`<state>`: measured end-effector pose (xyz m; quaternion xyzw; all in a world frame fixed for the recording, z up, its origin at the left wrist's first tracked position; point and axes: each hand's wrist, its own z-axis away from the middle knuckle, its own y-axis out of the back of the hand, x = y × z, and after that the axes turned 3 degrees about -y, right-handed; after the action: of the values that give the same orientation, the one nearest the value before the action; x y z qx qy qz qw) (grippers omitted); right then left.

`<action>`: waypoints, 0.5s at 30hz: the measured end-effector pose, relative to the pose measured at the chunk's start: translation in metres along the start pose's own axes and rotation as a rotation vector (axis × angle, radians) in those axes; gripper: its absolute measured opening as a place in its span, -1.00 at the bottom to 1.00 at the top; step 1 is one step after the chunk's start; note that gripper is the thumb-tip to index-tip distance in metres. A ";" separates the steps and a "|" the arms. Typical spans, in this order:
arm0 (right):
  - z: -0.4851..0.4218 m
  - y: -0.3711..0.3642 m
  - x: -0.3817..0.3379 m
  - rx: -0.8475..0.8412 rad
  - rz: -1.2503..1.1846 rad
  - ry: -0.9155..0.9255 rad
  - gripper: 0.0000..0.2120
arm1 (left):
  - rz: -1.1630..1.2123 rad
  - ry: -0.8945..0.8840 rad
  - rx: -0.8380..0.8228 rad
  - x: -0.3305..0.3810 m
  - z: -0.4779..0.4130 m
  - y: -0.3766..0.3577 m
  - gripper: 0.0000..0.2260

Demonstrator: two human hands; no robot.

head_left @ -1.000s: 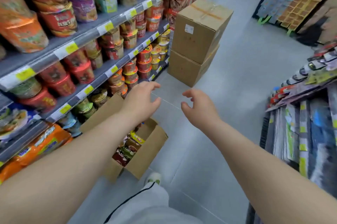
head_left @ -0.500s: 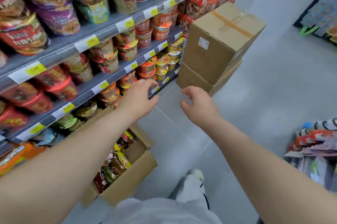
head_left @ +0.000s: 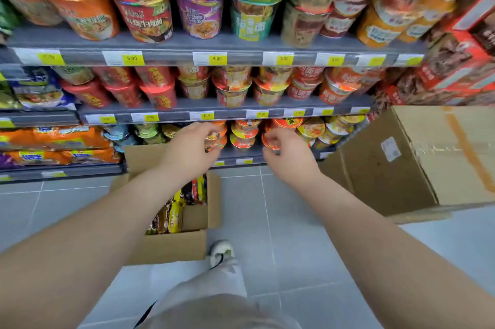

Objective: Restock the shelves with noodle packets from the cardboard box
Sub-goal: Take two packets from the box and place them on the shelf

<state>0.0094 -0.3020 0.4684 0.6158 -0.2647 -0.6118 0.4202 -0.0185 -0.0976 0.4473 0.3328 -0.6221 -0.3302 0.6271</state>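
An open cardboard box [head_left: 171, 248] sits on the floor below my left forearm, with noodle packets [head_left: 175, 214] standing upright inside it. My left hand [head_left: 188, 150] hovers above the box's far flap, in front of the bottom shelf [head_left: 242, 155] of cup noodles. Its fingers are loosely curled and hold nothing. My right hand [head_left: 290, 158] floats beside it to the right, also loosely curled and empty, near a red bowl on that shelf. I cannot tell whether it touches the bowl.
Two sealed cardboard boxes [head_left: 428, 162] are stacked at the right against the shelving. Bagged orange noodle packets [head_left: 67, 141] lie on the lower left shelf. Cup noodles fill the upper shelves [head_left: 214, 44]. My shoe [head_left: 222, 252] stands right of the open box on grey floor.
The view has swung left from down the aisle to face the shelves. Both hands stayed stretched out and empty, and now sit in front of the bottom shelf.
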 end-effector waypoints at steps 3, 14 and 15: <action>-0.043 -0.006 -0.004 -0.030 0.020 0.025 -0.66 | 0.021 0.086 0.031 -0.010 -0.029 0.001 -0.64; -0.158 -0.047 -0.037 -0.359 0.047 0.313 -0.70 | -0.006 0.476 0.169 -0.052 -0.050 0.011 -0.61; -0.164 -0.056 -0.040 -0.399 0.048 0.341 -0.71 | -0.009 0.537 0.180 -0.056 -0.046 0.010 -0.61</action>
<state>0.1541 -0.2081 0.4263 0.6084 -0.0789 -0.5291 0.5863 0.0276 -0.0454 0.4235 0.4656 -0.4589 -0.1764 0.7359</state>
